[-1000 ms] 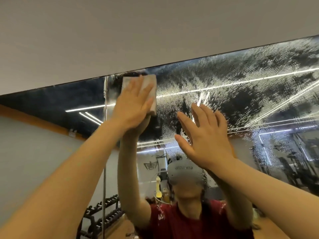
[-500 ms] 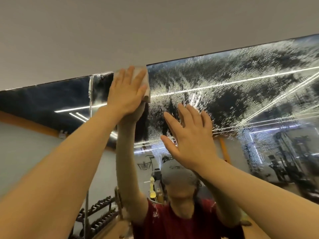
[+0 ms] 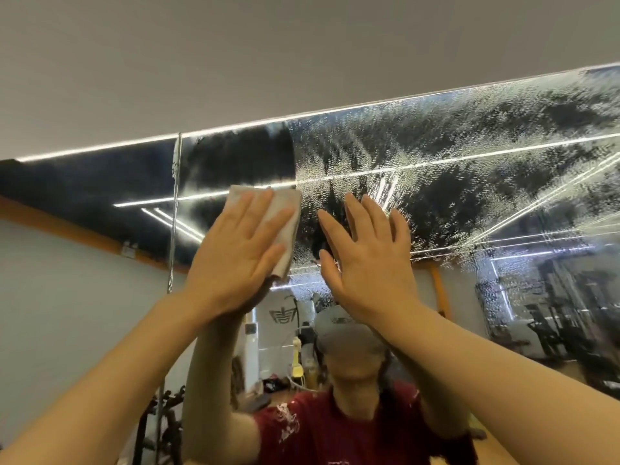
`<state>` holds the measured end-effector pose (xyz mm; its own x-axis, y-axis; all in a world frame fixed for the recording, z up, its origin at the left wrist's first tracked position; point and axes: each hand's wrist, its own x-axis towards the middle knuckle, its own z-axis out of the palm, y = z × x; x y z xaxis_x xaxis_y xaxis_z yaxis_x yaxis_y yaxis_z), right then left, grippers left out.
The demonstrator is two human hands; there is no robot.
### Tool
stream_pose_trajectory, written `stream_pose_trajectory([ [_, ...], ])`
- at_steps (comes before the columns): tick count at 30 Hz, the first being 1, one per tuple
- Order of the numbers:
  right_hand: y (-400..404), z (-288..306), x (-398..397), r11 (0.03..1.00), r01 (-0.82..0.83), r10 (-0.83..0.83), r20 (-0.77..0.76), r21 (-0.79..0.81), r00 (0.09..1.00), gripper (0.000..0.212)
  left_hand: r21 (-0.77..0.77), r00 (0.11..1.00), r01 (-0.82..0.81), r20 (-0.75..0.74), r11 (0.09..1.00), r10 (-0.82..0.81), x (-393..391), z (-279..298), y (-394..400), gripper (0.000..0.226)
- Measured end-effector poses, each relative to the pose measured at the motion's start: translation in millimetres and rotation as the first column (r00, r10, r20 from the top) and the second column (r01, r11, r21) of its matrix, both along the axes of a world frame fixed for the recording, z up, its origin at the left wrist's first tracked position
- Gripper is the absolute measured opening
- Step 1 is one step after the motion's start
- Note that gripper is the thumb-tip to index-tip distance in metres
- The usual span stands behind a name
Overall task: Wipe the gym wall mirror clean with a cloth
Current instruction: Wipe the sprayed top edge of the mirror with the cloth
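Observation:
The wall mirror (image 3: 469,182) fills the view, its right panel covered in wet spray droplets. My left hand (image 3: 235,253) presses a folded beige cloth (image 3: 285,209) flat against the glass with straight fingers. A dark streak-free band (image 3: 241,159) runs above the cloth up to the mirror's top edge. My right hand (image 3: 365,256) is raised beside it with fingers spread and straight, palm toward the glass, holding nothing; whether it touches the mirror I cannot tell.
A vertical seam (image 3: 174,209) divides the mirror panels just left of the cloth. Grey wall (image 3: 235,55) lies above the mirror's top edge. The mirror reflects a person in a red shirt, dumbbell racks at lower left and gym machines at right.
My left hand has slid the cloth down from the mirror's top edge, leaving a wiped dark band above it. The right hand stays raised beside it.

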<state>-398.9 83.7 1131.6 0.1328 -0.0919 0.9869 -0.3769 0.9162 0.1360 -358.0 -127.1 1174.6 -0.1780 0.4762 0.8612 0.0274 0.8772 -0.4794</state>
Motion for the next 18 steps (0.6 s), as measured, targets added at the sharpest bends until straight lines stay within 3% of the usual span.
stream_pose_trajectory([
  [6, 1, 1, 0, 1.000, -0.005, 0.005, 0.021, 0.009, 1.000, 0.056, 0.150, 0.998, -0.043, -0.048, 0.988, 0.051, -5, 102, 34, 0.056],
  [9, 6, 4, 3, 0.994, -0.110, 0.110, 0.035, 0.005, 0.993, 0.056, 0.178, 0.998, -0.050, -0.019, 0.983, 0.054, -6, 138, 46, 0.054],
  [12, 24, 10, 8, 0.981, -0.196, 0.196, 0.040, -0.006, 0.980, 0.057, 0.157, 0.999, 0.008, -0.045, 0.988, -0.001, -2, 115, 55, 0.052],
  [18, 77, 26, 1, 0.993, -0.072, 0.080, 0.095, -0.091, 0.992, 0.062, -0.082, 1.000, 0.009, 0.022, 0.997, -0.007, -3, 19, 45, 0.060],
])
